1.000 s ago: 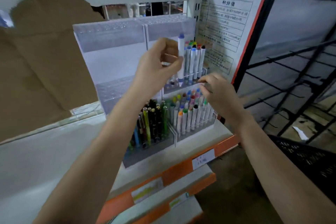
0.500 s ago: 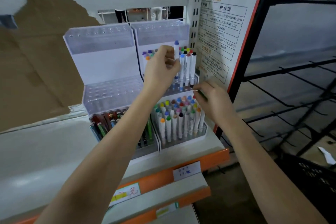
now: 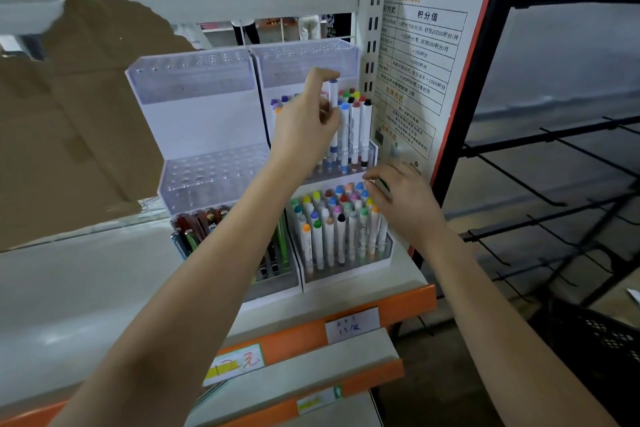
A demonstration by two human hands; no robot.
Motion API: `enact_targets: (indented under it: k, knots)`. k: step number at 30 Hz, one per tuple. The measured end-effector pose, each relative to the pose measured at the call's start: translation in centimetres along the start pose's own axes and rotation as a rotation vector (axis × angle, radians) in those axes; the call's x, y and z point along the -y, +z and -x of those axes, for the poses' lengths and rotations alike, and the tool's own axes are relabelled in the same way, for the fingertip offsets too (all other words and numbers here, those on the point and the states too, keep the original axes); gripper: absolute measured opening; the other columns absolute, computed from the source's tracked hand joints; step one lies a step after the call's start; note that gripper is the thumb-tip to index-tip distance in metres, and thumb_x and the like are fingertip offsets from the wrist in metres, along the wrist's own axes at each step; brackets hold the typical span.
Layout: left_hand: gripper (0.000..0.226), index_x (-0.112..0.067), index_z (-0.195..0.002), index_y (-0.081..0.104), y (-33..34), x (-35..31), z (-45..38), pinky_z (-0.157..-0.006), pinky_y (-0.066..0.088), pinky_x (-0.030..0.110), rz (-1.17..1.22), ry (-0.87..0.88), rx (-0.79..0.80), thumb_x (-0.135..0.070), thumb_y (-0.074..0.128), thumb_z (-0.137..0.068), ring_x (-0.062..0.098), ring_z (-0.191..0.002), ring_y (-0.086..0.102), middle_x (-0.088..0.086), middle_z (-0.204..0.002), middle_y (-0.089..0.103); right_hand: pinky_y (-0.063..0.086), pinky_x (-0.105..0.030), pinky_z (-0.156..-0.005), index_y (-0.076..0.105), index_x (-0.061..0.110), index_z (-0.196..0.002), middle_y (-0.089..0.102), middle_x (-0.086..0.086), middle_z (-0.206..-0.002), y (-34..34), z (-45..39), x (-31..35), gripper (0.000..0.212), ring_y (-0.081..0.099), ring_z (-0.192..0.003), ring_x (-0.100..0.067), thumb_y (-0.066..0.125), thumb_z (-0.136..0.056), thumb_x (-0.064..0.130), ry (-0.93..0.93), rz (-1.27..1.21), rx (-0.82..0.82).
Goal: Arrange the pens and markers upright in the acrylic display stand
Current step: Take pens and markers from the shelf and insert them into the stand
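Observation:
Two white-backed acrylic display stands sit side by side on the shelf: the left stand [image 3: 194, 80] and the right stand [image 3: 308, 57]. My left hand [image 3: 304, 125] pinches a white marker with a blue cap [image 3: 333, 104] upright over the right stand's middle tier, beside the standing markers [image 3: 360, 125] there. The bottom tier is packed with colour-capped markers [image 3: 339, 222]. My right hand [image 3: 405, 201] rests at that stand's right edge, fingers pinched on a thin green pen [image 3: 383, 183], mostly hidden. The left stand's bottom tier holds dark pens [image 3: 201, 224]; its middle tier shows bare holes.
A brown cardboard sheet [image 3: 69, 114] leans at the left. A printed sign [image 3: 419, 55] stands right of the stands, against a black post. Black wire racks [image 3: 554, 184] fill the right. Orange shelf edge [image 3: 311, 333] carries price labels; a black crate [image 3: 595, 340] sits low right.
My left hand has lowered the blue-capped marker towards the middle tier's holes. My right hand has stayed at the stand's right edge. The view has tilted downward.

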State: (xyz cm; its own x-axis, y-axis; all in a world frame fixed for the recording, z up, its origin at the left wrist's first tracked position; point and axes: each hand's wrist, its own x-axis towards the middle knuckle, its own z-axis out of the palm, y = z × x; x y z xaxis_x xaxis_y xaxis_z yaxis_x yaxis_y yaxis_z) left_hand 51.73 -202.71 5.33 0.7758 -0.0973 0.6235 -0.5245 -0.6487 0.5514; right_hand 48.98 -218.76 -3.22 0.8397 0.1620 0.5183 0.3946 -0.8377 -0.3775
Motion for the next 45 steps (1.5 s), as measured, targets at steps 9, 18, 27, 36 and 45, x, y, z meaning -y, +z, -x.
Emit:
enact_targets:
  k: [9,18,27,36,45]
  knots:
    - [0.034,-0.013,-0.121,0.044,-0.3,-0.5,-0.7,-0.069,0.052,0.037,-0.079,-0.020,0.004,-0.006,0.054,-0.089,0.023,-0.078,0.061,0.007,-0.087,0.062,0.039,-0.028,-0.079,0.064,0.008,-0.100,0.061,-0.008,-0.099,0.8,0.2,0.0,0.014,0.055,-0.093,-0.021,0.055,-0.092,0.015,-0.034,0.019,-0.025]
    - [0.017,-0.016,-0.103,0.046,-0.4,-0.1,-0.8,-0.056,0.042,0.031,-0.086,-0.059,0.083,-0.008,0.053,-0.090,0.020,-0.068,0.056,0.003,-0.075,0.061,0.031,-0.018,-0.077,0.064,0.006,-0.098,0.059,-0.007,-0.098,0.7,0.7,0.7,0.013,0.051,-0.092,-0.015,0.054,-0.093,0.013,-0.023,-0.027,-0.023]
    - [0.018,-0.007,-0.107,0.055,0.7,1.0,-0.1,-0.077,0.049,0.033,-0.146,0.003,0.030,-0.011,0.057,-0.090,0.019,-0.086,0.061,0.005,-0.097,0.064,0.034,-0.022,-0.079,0.065,0.005,-0.099,0.060,-0.009,-0.100,0.7,0.7,1.0,0.017,0.052,-0.096,-0.021,0.053,-0.094,0.016,-0.008,-0.018,0.004]
    - [0.034,-0.018,-0.125,0.052,-0.5,1.5,1.2,-0.079,0.051,0.030,-0.166,0.047,0.048,-0.018,0.056,-0.091,0.014,-0.085,0.060,0.001,-0.103,0.064,0.031,-0.021,-0.080,0.065,0.010,-0.105,0.061,-0.006,-0.105,0.6,0.4,1.8,0.020,0.053,-0.099,-0.020,0.052,-0.095,0.021,-0.008,-0.009,0.015]
    - [0.026,-0.012,-0.116,0.061,-8.3,5.9,4.8,-0.072,0.044,0.035,-0.573,0.184,0.099,-0.021,0.051,-0.094,0.031,-0.103,0.057,0.010,-0.109,0.064,0.035,-0.022,-0.080,0.063,0.006,-0.106,0.060,-0.007,-0.105,1.3,-2.3,8.9,0.017,0.054,-0.101,-0.022,0.056,-0.092,0.014,-0.149,-0.066,-0.068]
